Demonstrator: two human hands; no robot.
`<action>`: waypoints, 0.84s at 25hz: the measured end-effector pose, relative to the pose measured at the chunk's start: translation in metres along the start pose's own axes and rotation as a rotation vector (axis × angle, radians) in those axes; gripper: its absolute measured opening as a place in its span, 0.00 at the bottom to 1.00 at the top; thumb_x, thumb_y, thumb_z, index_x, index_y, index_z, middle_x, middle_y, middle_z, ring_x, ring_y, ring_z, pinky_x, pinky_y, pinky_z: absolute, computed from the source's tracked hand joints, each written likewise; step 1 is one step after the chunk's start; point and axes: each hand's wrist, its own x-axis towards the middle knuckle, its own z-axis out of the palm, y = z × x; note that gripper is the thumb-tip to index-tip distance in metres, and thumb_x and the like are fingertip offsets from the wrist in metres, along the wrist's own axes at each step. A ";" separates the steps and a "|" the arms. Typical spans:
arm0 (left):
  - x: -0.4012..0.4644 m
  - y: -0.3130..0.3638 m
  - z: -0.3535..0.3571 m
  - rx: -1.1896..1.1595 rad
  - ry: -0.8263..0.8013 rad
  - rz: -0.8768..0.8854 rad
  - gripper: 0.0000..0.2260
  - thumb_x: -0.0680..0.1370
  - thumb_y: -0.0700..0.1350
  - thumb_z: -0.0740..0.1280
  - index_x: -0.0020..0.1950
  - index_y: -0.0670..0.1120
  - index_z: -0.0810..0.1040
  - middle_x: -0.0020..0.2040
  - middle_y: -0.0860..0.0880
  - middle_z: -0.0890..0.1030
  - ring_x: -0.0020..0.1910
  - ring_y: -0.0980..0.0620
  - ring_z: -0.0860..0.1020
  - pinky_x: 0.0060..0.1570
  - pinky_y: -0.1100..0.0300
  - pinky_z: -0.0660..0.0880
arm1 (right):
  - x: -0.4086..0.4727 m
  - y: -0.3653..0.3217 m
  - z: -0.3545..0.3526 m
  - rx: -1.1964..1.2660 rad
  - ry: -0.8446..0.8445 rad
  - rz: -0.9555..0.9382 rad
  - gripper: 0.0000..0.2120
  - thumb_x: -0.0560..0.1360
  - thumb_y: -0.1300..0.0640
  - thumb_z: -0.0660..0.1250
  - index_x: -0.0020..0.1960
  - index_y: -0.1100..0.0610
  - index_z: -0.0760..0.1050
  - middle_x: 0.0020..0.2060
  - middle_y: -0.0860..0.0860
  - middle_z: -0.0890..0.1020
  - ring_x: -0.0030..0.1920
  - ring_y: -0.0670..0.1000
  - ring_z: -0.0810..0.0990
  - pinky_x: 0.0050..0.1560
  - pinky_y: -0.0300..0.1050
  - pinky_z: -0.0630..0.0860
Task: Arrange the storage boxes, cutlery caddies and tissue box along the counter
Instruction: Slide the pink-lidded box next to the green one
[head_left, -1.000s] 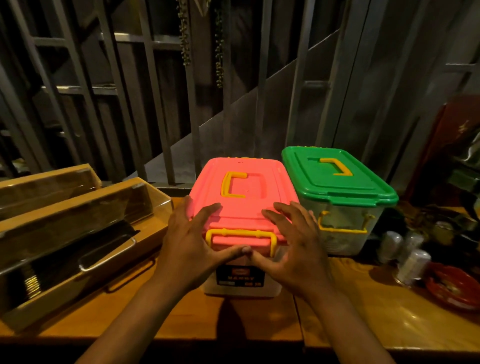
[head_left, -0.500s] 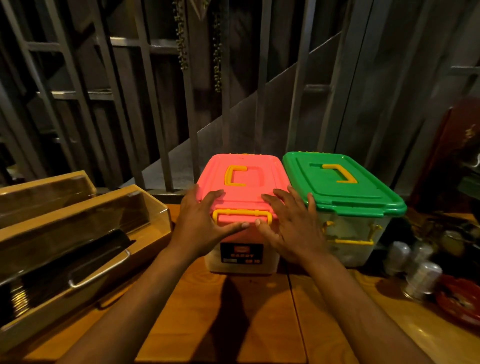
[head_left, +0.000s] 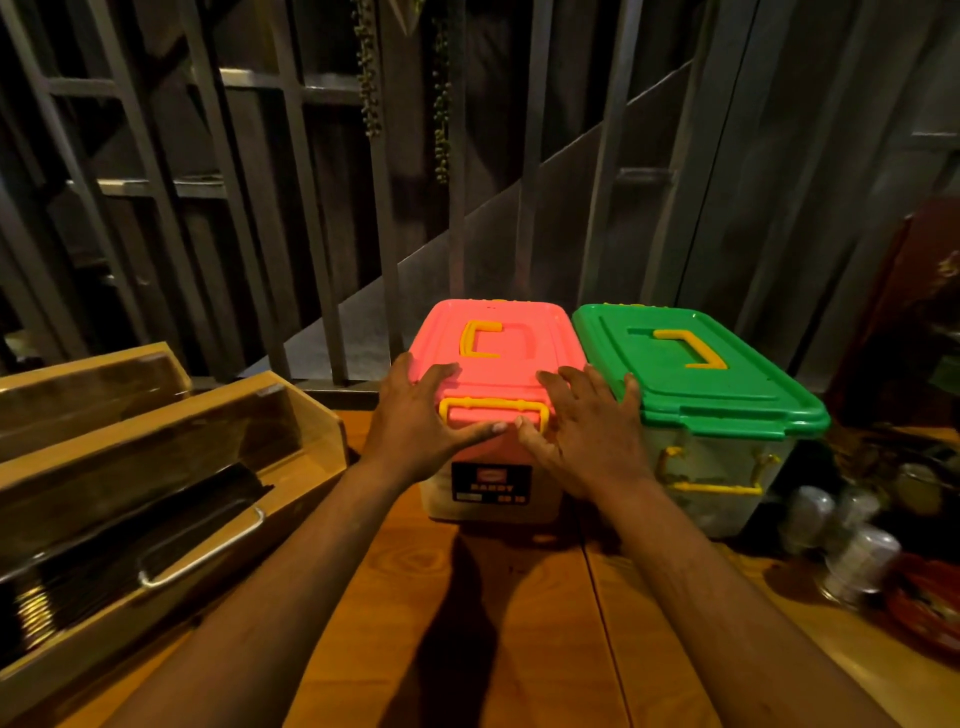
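A clear storage box with a pink lid (head_left: 511, 343) and yellow handles stands at the back of the wooden counter (head_left: 467, 634). Its right side touches a matching box with a green lid (head_left: 691, 384). My left hand (head_left: 421, 423) wraps the pink box's near left corner, fingers on the lid and thumb along the front latch. My right hand (head_left: 592, 434) holds the near right corner the same way, in the gap beside the green box. Two long wooden cutlery caddies (head_left: 171, 457) lie at the left. No tissue box is in view.
Metal railing bars (head_left: 457, 208) rise right behind the boxes. Small clear shakers (head_left: 857, 558) and a red dish (head_left: 930, 608) crowd the counter's right end. Bare counter wood runs between my forearms.
The pink-lidded box has slid away from me toward the railing with both hands on it, and now sits level with the green-lidded box.
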 end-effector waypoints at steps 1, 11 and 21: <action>0.000 -0.001 0.001 0.001 0.000 0.001 0.44 0.60 0.76 0.69 0.71 0.59 0.66 0.75 0.46 0.60 0.73 0.42 0.63 0.69 0.40 0.69 | -0.001 0.000 0.000 0.007 0.000 0.003 0.36 0.72 0.30 0.48 0.73 0.48 0.66 0.70 0.53 0.72 0.72 0.58 0.66 0.70 0.68 0.51; -0.051 0.006 -0.044 0.282 0.011 0.088 0.28 0.75 0.64 0.65 0.73 0.57 0.67 0.73 0.48 0.70 0.71 0.45 0.69 0.66 0.46 0.70 | -0.016 -0.018 -0.017 0.097 -0.059 0.018 0.31 0.75 0.35 0.54 0.73 0.49 0.66 0.74 0.55 0.68 0.75 0.61 0.62 0.72 0.70 0.51; -0.216 -0.068 -0.167 0.364 0.212 -0.193 0.10 0.76 0.53 0.69 0.56 0.54 0.82 0.52 0.54 0.83 0.54 0.51 0.78 0.49 0.52 0.76 | -0.096 -0.181 -0.019 0.558 0.087 -0.281 0.16 0.70 0.48 0.66 0.57 0.48 0.79 0.58 0.49 0.80 0.61 0.54 0.75 0.66 0.64 0.65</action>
